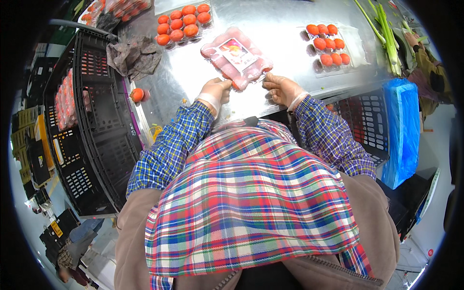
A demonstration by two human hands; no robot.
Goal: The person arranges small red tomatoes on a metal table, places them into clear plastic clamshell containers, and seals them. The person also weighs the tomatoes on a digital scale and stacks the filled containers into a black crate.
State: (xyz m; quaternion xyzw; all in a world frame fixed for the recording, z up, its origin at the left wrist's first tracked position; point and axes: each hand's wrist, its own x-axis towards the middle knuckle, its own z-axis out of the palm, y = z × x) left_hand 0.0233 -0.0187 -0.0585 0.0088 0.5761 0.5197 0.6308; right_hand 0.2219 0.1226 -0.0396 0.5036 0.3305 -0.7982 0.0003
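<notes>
A bagged pack of tomatoes lies at an angle on the metal worktable in front of me. Its translucent wrap carries a printed label on top. My left hand, in a thin clear glove, pinches the near left corner of the wrap. At the near right corner, my right hand holds the wrap's edge between thumb and fingers, also gloved. Beyond the pack to the left, a clear plastic tray holds rows of bare tomatoes. A second clear tray of tomatoes sits to the right.
Left of the table stand black plastic crates, one with wrapped packs. A crumpled grey cloth and a loose tomato lie on the left side. Celery and a blue-lined crate are right, near another person's arm.
</notes>
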